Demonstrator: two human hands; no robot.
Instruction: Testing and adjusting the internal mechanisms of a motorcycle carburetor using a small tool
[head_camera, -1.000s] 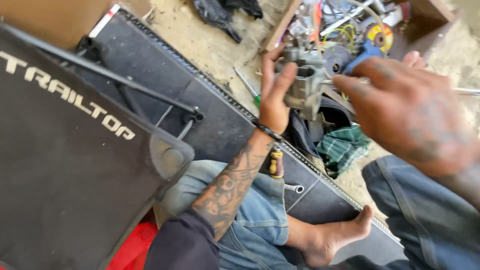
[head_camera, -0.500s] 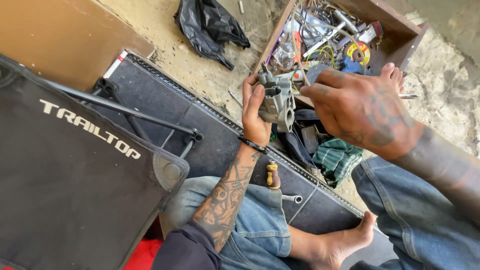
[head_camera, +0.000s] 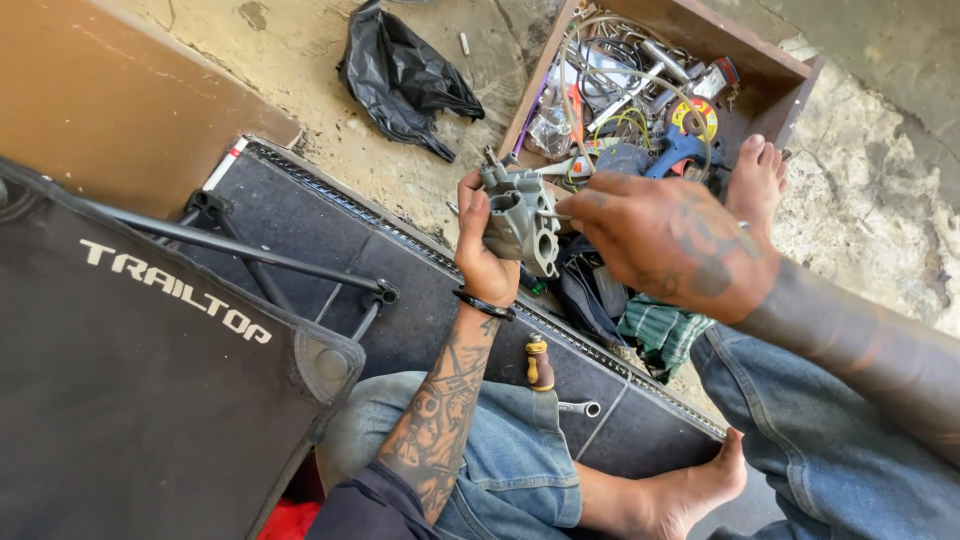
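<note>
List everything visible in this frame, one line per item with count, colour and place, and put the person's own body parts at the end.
metal engine part: one, grey, held up at centre
wooden box: one, brown, top right, full of tools and wires
plastic bag: one, black, crumpled on the concrete, top centre
screwdriver: one, wooden handle, on the dark mat by the knee
wrench: one, silver, on the mat beside the screwdriver
checked cloth: one, green, under the right hand
dark mat: one, black, beneath the person
folding panel: one, black, left
board: one, brown, top left
left hand: one, grips the part
right hand: one, fingers at the part's side
bare feet: two, one at the box, one at the bottom
</note>
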